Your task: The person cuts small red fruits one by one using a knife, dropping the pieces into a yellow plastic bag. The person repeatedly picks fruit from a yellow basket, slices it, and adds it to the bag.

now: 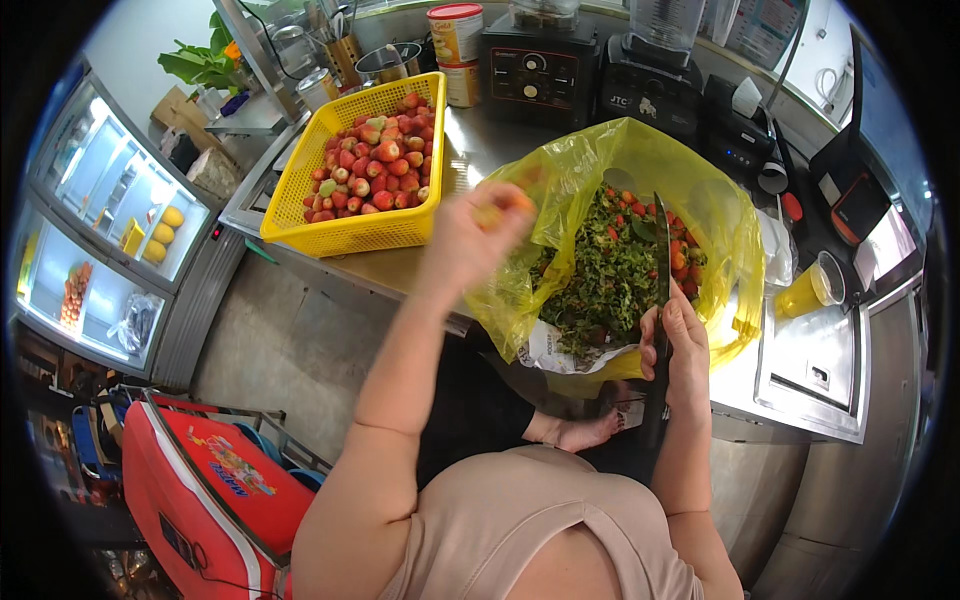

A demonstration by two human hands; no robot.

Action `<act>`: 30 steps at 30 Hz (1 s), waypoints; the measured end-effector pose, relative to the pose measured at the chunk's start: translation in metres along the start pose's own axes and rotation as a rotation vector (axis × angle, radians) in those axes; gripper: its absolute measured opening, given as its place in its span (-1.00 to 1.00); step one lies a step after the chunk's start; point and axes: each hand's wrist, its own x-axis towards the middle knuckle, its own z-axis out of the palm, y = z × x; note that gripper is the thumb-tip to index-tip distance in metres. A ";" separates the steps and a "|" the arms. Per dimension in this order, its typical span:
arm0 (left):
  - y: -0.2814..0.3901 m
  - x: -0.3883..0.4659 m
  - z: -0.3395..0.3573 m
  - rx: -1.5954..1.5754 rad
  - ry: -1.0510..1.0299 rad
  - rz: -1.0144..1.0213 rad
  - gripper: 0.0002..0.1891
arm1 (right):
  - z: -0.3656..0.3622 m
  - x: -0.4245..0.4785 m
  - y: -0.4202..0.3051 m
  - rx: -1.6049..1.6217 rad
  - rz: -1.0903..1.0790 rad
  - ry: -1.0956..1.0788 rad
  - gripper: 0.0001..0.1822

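My left hand is raised between the yellow plastic basket and the yellow plastic bag. Its fingers are curled, and an orange-red patch shows at the fingertips, too blurred to name. Many red strawberries fill the basket, most with their green tops gone. In my right hand is a long knife, its dark blade pointing away from me over the open bag. Inside the bag lie a heap of cut green strawberry leaves and several whole strawberries.
Two blenders and stacked cans line the counter's back. At the right stand a cup of yellow liquid and a small black printer. A glass-door fridge and a red cooler box are at the left.
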 end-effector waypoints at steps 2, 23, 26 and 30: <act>-0.007 0.030 -0.048 0.526 0.306 0.142 -0.76 | -0.004 0.001 -0.002 0.020 -0.021 0.030 -0.43; 0.010 0.048 0.160 0.495 -0.691 0.655 -0.82 | -0.054 0.001 -0.012 0.265 -0.045 0.172 -0.44; -0.006 0.061 0.195 0.742 -0.659 0.658 -0.79 | -0.060 -0.003 -0.007 0.250 -0.035 0.160 -0.29; -0.013 0.068 0.208 0.781 -0.632 0.716 -0.74 | -0.065 -0.008 -0.005 0.190 0.021 0.138 -0.30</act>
